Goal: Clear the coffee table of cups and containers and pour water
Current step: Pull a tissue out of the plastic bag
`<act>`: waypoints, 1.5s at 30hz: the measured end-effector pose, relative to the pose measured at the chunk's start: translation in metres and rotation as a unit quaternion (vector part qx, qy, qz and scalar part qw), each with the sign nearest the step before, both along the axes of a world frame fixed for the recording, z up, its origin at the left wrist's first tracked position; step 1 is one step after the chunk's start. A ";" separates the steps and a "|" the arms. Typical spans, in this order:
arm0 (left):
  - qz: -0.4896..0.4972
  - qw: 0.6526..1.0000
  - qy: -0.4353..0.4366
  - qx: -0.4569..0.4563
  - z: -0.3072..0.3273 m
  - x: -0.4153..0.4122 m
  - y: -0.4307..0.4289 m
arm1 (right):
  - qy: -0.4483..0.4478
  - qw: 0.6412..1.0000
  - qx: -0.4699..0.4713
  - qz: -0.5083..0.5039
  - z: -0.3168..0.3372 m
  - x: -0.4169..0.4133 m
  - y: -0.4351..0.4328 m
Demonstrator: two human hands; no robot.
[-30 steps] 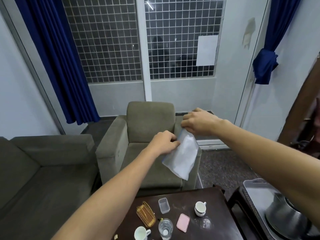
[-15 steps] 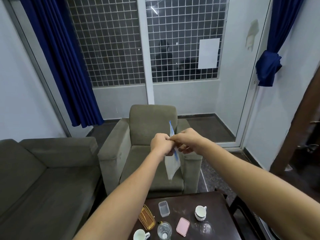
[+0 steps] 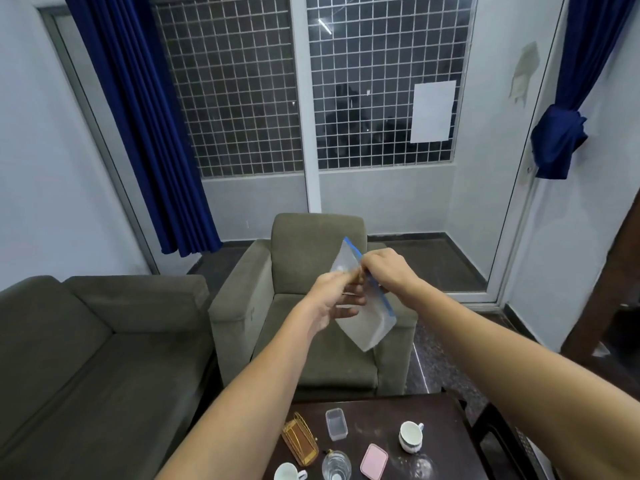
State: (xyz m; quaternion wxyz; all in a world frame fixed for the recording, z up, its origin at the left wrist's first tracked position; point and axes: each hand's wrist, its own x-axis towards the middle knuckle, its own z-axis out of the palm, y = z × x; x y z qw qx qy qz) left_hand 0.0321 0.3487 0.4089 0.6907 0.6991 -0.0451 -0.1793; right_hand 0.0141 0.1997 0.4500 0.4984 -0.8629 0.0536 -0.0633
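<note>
My left hand [image 3: 330,294] grips the clear zip bag [image 3: 369,329] mid-air, right hand [image 3: 384,271] pinches its blue seal strip [image 3: 384,299], coffee table [image 3: 446,414] below.

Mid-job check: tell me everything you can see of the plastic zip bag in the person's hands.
The zip bag is a translucent pouch of soft-looking plastic with a blue zip strip along one edge. It is held in the air, tilted, with the strip running from upper left to lower right, and is seen against the armchair. The left hand and right hand both pinch it near the strip's middle. It looks empty, but the cloudy film hides any detail. Whether the zip is open cannot be told.
</note>
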 end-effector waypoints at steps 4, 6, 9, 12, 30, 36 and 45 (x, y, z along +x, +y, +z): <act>0.030 0.998 -0.023 0.043 0.003 0.001 -0.003 | 0.002 0.999 -0.043 0.012 0.000 0.001 -0.007; 0.045 0.998 -0.018 0.046 0.003 0.000 -0.010 | 0.017 0.998 -0.061 0.032 -0.001 0.003 -0.008; 0.059 0.993 -0.055 0.088 -0.002 0.001 -0.019 | 0.035 0.994 -0.083 0.065 -0.003 0.006 -0.011; 0.070 0.985 -0.096 0.129 -0.008 0.004 -0.018 | 0.050 0.991 -0.101 0.072 -0.006 0.007 -0.019; 0.124 0.925 -0.207 0.293 -0.015 -0.001 -0.034 | -0.015 0.939 -0.343 0.016 -0.025 -0.003 -0.006; 0.096 0.916 -0.243 0.304 -0.011 -0.006 -0.032 | 0.163 0.983 -0.090 0.010 -0.022 0.012 -0.016; 0.064 0.950 -0.223 0.208 -0.003 -0.003 -0.031 | 0.244 0.967 0.077 0.001 -0.028 0.019 -0.017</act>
